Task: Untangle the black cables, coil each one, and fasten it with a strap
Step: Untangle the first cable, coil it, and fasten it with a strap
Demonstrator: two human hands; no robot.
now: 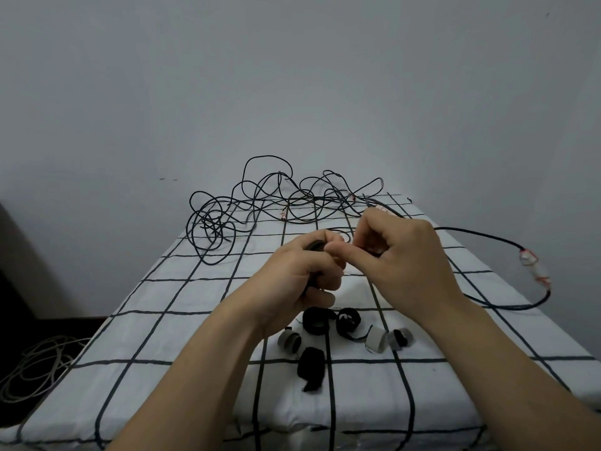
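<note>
- Gripping a small black coil [314,246] of cable, the left hand [302,278] hovers above the middle of the worktop [162,336], fingers clenched around it.
- The right hand [403,252] meets it from the right, fingers curled and pinching something thin beside the coil; what exactly is too small to tell.
- A thicker black cable [481,237] runs from behind the right hand toward the right edge, then loops back nearer, with red-and-white bindings on the bend.
- The tangle of black cables [260,203] lies at the far end of the checked cloth.
- Black and grey straps [317,320] lie clustered near, below the hands.
- Pale cables [35,366] lie on the floor at left.
</note>
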